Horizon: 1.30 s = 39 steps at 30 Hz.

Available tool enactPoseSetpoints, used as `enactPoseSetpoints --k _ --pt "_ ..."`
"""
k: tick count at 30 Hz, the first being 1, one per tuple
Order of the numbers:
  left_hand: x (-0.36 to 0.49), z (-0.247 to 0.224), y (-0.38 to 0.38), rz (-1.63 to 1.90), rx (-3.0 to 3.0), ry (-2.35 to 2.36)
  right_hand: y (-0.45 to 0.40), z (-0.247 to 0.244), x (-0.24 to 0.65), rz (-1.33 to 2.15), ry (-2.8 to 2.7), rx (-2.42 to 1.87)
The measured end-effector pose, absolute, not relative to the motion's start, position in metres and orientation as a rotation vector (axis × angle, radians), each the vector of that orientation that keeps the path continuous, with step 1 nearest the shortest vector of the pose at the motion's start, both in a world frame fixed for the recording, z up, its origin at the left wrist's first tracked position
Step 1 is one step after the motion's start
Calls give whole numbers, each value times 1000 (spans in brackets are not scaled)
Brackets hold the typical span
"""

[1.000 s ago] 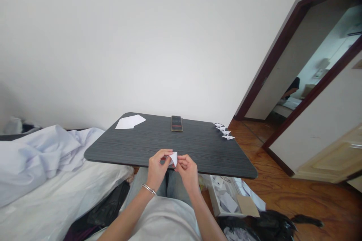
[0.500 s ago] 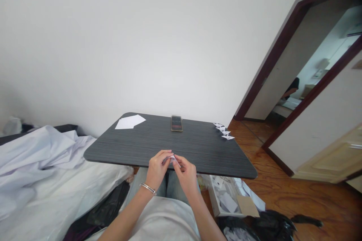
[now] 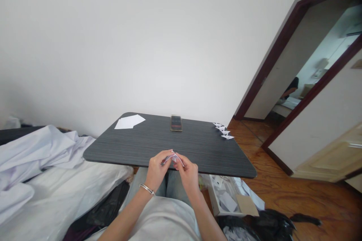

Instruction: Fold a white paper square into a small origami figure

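A small piece of folded white paper (image 3: pixel 174 157) is held up between my two hands over the front edge of the dark table. My left hand (image 3: pixel 157 165), below which a silver bangle circles the wrist, pinches its left side. On the other side, the fingers and thumb of my right hand (image 3: pixel 187 169) are closed on the paper's right part. The paper has a peaked shape with sides sloping down both ways; its inner folds are too small to make out. Several folded paper cranes (image 3: pixel 225 132) stand in a row along the table's right edge.
White paper sheets (image 3: pixel 129 121) lie at the table's (image 3: pixel 135 143) back left. A phone (image 3: pixel 176 123) stands at the back middle. Below right is an open box (image 3: pixel 226 199) of papers beside black plastic bags (image 3: pixel 271 226). White bedding (image 3: pixel 56 188) lies left. Someone's arm (image 3: pixel 291 89) shows through the doorway.
The folded paper has spread wider between my fingers, and more of its two sloping sides shows. My right hand has shifted slightly to the right.
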State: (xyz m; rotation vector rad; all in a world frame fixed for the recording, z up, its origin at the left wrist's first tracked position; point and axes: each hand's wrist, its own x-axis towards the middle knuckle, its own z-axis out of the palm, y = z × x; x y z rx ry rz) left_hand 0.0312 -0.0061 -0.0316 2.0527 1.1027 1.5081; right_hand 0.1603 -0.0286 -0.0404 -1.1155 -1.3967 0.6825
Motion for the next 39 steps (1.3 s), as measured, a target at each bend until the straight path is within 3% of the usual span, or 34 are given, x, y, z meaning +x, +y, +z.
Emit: enactPoseSetpoints --k 26,39 --pt "27 -31 -11 1721 2231 1011 -31 -28 155 1213 -1020 -850" --pt "26 -19 -17 1570 2095 966 -31 -24 162 1193 -1058 -802"
